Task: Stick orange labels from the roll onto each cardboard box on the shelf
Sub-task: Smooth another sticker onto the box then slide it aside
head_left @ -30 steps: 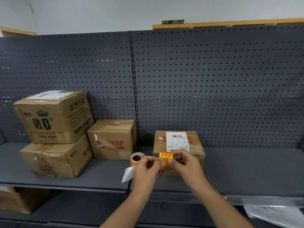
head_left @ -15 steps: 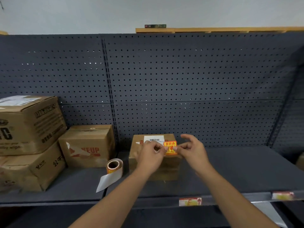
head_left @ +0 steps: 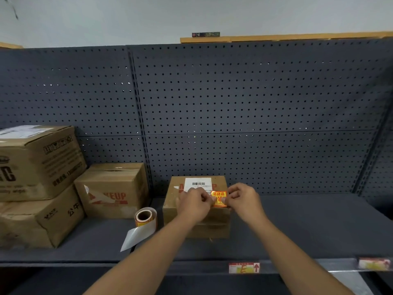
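Observation:
A small cardboard box with a white barcode slip stands mid-shelf. An orange label lies over its top front edge. My left hand pinches the label's left edge and my right hand pinches its right edge. Whether the label touches the cardboard I cannot tell. The label roll stands on the shelf just left of the box, a strip of bare white backing trailing toward the shelf's front. Three more cardboard boxes sit at the left: a printed one, and a large one stacked on another.
The dark shelf board stretches to the right of the small box, with a pegboard back wall behind. Price tags sit on the shelf's front rail. A lower shelf lies in shadow beneath.
The view has swung right and moved closer. Both hands carried the orange label up from the box's front face to its top front edge and still pinch it.

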Action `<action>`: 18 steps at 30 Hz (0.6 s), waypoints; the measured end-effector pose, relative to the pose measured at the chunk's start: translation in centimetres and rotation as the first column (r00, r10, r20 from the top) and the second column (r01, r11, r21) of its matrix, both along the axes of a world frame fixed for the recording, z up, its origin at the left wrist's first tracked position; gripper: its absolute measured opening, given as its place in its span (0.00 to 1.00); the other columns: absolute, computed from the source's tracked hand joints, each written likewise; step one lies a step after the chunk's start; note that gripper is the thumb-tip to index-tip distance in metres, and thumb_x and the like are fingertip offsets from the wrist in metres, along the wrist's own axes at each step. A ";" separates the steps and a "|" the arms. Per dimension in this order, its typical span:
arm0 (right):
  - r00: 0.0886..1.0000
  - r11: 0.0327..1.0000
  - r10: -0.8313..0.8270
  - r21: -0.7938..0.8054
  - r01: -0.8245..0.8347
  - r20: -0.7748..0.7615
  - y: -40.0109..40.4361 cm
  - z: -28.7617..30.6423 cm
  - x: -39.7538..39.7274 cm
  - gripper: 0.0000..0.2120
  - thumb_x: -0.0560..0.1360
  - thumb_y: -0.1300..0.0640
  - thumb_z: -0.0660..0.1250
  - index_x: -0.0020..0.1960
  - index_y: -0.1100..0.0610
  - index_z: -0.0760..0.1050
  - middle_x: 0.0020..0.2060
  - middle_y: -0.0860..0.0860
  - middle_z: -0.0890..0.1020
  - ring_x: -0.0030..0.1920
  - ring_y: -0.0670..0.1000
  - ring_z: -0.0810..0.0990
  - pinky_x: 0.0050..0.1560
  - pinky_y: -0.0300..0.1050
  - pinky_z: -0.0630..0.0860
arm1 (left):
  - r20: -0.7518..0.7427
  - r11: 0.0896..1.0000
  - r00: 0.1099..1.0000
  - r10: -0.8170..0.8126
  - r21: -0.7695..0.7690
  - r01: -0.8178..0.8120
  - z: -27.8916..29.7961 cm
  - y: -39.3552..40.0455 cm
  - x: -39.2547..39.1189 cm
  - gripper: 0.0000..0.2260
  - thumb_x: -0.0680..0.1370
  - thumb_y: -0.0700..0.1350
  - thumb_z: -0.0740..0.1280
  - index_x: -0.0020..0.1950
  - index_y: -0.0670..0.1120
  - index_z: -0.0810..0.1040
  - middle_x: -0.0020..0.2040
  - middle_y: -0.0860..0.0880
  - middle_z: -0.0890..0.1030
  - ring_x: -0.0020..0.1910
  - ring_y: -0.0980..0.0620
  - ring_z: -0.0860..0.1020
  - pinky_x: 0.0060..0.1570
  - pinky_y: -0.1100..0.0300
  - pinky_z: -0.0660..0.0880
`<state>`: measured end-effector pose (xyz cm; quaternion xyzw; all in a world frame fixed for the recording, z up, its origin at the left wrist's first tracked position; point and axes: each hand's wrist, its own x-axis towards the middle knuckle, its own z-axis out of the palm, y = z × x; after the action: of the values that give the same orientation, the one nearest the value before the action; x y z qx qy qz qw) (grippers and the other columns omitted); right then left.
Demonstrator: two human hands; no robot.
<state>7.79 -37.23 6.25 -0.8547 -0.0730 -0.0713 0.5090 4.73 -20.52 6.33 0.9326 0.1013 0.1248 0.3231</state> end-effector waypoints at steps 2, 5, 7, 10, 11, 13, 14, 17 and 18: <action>1.000 0.999 -0.005 -0.032 0.006 0.014 0.2 -0.1 0.1 0.12 0.70 0.59 0.82 0.46 0.54 0.79 0.37 0.51 0.85 0.40 0.53 0.86 0.45 0.56 0.84 | 0.005 1.000 1.000 0.010 0.024 -0.010 0.0 -0.2 0.1 0.09 0.79 0.61 0.69 0.45 0.58 0.81 0.54 0.56 0.83 0.60 0.48 0.72 0.63 0.47 0.67; 0.999 0.997 -0.013 -0.073 0.015 0.032 0.4 -0.2 0.0 0.11 0.71 0.58 0.80 0.47 0.55 0.79 0.37 0.50 0.83 0.40 0.51 0.84 0.44 0.51 0.84 | -0.003 1.000 1.000 0.009 0.013 -0.009 0.0 -0.3 0.3 0.08 0.79 0.60 0.69 0.45 0.58 0.80 0.53 0.57 0.83 0.61 0.49 0.72 0.68 0.47 0.64; 0.999 0.995 -0.011 -0.098 0.015 0.041 0.4 -0.3 0.0 0.10 0.72 0.58 0.80 0.48 0.55 0.79 0.37 0.49 0.83 0.40 0.50 0.84 0.42 0.48 0.83 | -0.004 1.000 1.000 0.012 0.026 -0.012 0.0 -0.3 0.4 0.09 0.79 0.61 0.69 0.46 0.57 0.81 0.53 0.57 0.83 0.63 0.50 0.72 0.71 0.48 0.59; 0.999 0.992 -0.017 -0.123 0.020 0.032 0.4 -0.4 0.1 0.10 0.72 0.59 0.79 0.48 0.56 0.79 0.37 0.50 0.84 0.40 0.50 0.84 0.41 0.47 0.82 | -0.014 0.998 0.999 0.033 0.052 -0.032 0.0 -0.4 0.4 0.08 0.79 0.60 0.69 0.49 0.57 0.81 0.55 0.57 0.82 0.65 0.49 0.70 0.68 0.48 0.60; 0.999 0.992 -0.021 -0.126 0.024 0.025 0.5 -0.4 0.1 0.10 0.72 0.60 0.79 0.48 0.56 0.79 0.37 0.50 0.84 0.40 0.49 0.84 0.41 0.47 0.82 | -0.021 0.998 0.999 0.033 0.061 -0.032 0.0 -0.5 0.3 0.08 0.79 0.60 0.69 0.49 0.57 0.81 0.55 0.56 0.82 0.65 0.48 0.70 0.67 0.48 0.60; 0.999 0.990 -0.029 -0.137 0.032 0.022 0.6 -0.3 0.1 0.09 0.72 0.60 0.78 0.48 0.56 0.79 0.37 0.50 0.84 0.40 0.49 0.83 0.42 0.48 0.82 | -0.030 0.998 0.999 0.036 0.059 -0.034 0.0 -0.5 0.4 0.08 0.79 0.59 0.69 0.49 0.56 0.80 0.54 0.56 0.81 0.65 0.49 0.70 0.66 0.48 0.60; 0.999 0.989 -0.029 -0.144 0.032 0.024 0.7 -0.3 0.0 0.09 0.72 0.60 0.77 0.48 0.56 0.79 0.37 0.49 0.83 0.41 0.49 0.83 0.42 0.48 0.82 | -0.029 0.998 0.999 0.036 0.050 -0.035 0.1 -0.6 0.3 0.08 0.79 0.59 0.70 0.50 0.56 0.78 0.53 0.56 0.81 0.64 0.49 0.70 0.65 0.49 0.60; 1.000 0.991 -0.010 -0.132 0.013 0.027 1.3 -0.4 -0.1 0.09 0.72 0.58 0.75 0.49 0.57 0.78 0.38 0.49 0.81 0.42 0.49 0.79 0.38 0.43 0.74 | -0.032 0.999 0.999 0.023 0.038 -0.022 0.1 -0.7 0.3 0.06 0.80 0.55 0.69 0.53 0.56 0.74 0.54 0.54 0.81 0.63 0.49 0.69 0.65 0.50 0.59; 0.999 0.992 -0.017 -0.125 0.022 0.040 1.6 -0.5 -0.2 0.10 0.72 0.56 0.75 0.50 0.57 0.77 0.41 0.50 0.79 0.43 0.50 0.77 0.37 0.40 0.72 | -0.033 0.999 0.999 0.012 0.043 -0.010 0.1 -0.7 0.3 0.06 0.80 0.54 0.68 0.55 0.57 0.74 0.55 0.54 0.81 0.64 0.49 0.69 0.65 0.50 0.59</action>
<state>7.63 -35.63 5.70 -0.8840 -0.0791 -0.0881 0.4522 4.99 -21.25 6.43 0.9406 0.1090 0.1132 0.3008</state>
